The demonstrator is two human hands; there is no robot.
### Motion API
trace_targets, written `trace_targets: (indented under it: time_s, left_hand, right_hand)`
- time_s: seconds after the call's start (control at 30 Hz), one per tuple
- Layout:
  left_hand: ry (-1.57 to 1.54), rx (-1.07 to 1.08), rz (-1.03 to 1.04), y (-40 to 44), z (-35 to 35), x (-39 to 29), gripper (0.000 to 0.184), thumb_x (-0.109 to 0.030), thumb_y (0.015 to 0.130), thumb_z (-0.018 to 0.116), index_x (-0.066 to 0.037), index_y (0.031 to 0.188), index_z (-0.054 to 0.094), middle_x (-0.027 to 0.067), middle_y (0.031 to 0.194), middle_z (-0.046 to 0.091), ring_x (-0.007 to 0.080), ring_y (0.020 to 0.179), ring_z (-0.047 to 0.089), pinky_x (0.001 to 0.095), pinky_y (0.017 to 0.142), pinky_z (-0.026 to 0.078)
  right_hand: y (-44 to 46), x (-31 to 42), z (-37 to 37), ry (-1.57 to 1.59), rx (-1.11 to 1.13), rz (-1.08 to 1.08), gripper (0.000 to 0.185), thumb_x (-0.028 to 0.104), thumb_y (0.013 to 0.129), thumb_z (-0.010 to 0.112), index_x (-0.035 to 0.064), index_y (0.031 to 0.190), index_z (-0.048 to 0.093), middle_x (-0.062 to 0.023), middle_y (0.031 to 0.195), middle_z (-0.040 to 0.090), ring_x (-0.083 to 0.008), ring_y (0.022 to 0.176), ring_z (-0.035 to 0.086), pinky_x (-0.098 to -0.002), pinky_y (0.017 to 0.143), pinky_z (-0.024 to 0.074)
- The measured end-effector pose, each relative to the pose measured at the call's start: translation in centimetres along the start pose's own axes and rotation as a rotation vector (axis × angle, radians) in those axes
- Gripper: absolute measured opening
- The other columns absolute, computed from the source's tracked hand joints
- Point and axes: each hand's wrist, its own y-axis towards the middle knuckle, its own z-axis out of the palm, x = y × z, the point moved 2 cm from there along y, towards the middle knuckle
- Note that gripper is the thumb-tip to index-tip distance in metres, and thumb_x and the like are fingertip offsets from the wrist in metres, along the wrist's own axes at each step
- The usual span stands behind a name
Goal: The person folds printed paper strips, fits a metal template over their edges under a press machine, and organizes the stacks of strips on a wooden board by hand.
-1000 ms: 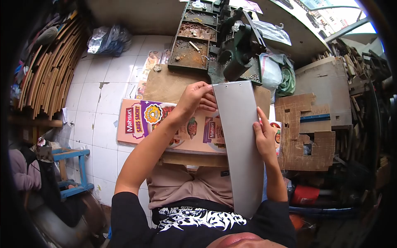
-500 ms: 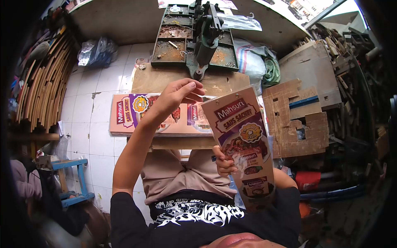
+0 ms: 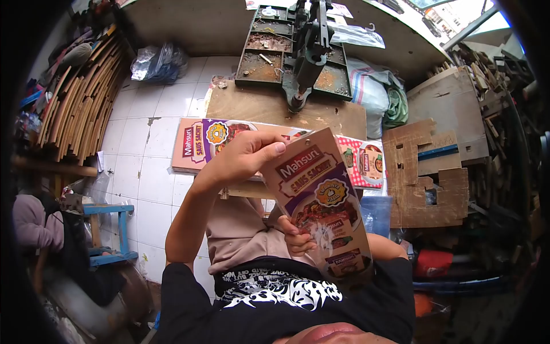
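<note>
A tall printed "Mahsuri Saus Sachet" display board (image 3: 306,183) is tilted up in front of my chest. My right hand (image 3: 297,236) is closed round its left edge at mid-height, with the fingers in front and the palm hidden behind the board. At the upper left corner my left hand (image 3: 255,155) is closed, its thumb along the edge and the other fingers partly hidden. A small metal eyelet (image 3: 307,141) shows near the top edge. Beyond lies a stack of similar printed boards (image 3: 186,143) on the wooden bench, partly covered by my left hand and the held board.
A dark hand press (image 3: 309,71) stands behind the stack, flanked by trays (image 3: 260,66) with small parts and debris. Cut wooden panels (image 3: 401,178) lean at the right. Wood strips (image 3: 86,103) are piled at the left, near a blue-framed stool (image 3: 114,258).
My left hand has come down from near the press to the board's upper left corner. The board has shifted left, held in my right hand. The camera view has turned slightly.
</note>
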Motion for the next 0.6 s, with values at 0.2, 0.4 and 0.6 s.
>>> trace_targets:
  time_s: [0.2, 0.4, 0.6]
  left_hand:
    - [0.527, -0.346, 0.103, -4.0, 1.4, -2.5, 0.022, -0.019, 0.097, 0.059, 0.002, 0.089, 0.062, 0.0161, 0.066, 0.060, 0.0229, 0.056, 0.059, 0.0339, 0.055, 0.045]
    - [0.270, -0.495, 0.113, -8.1, 1.3, 1.7, 0.024, -0.019, 0.098, 0.061, 0.004, 0.093, 0.063, 0.0056, 0.076, 0.064, 0.0092, 0.069, 0.058, 0.0251, 0.064, 0.046]
    - [0.027, -0.490, 0.095, -9.8, 2.0, 3.5, 0.019, -0.014, 0.096, 0.064, 0.005, 0.098, 0.063, 0.0033, 0.082, 0.063, 0.0075, 0.075, 0.057, 0.0216, 0.069, 0.046]
  right_hand:
    - [1.2, -3.0, -3.6, -0.022, -0.038, -0.166, 0.073, 0.061, 0.081, 0.062, -0.0056, 0.108, 0.047, -0.0088, 0.073, 0.051, -0.0183, 0.059, 0.052, -0.0269, 0.052, 0.0394]
    - [1.3, -4.1, -5.3, 0.073, -0.064, -0.242, 0.059, 0.047, 0.088, 0.062, -0.0060, 0.110, 0.051, -0.0139, 0.083, 0.058, -0.0215, 0.070, 0.063, -0.0282, 0.050, 0.0432]
    - [-2.0, -5.6, -6.8, -0.322, -0.413, -0.359, 0.047, 0.029, 0.097, 0.059, -0.0032, 0.130, 0.049, -0.0183, 0.120, 0.059, -0.0203, 0.097, 0.062, -0.0288, 0.081, 0.0514]
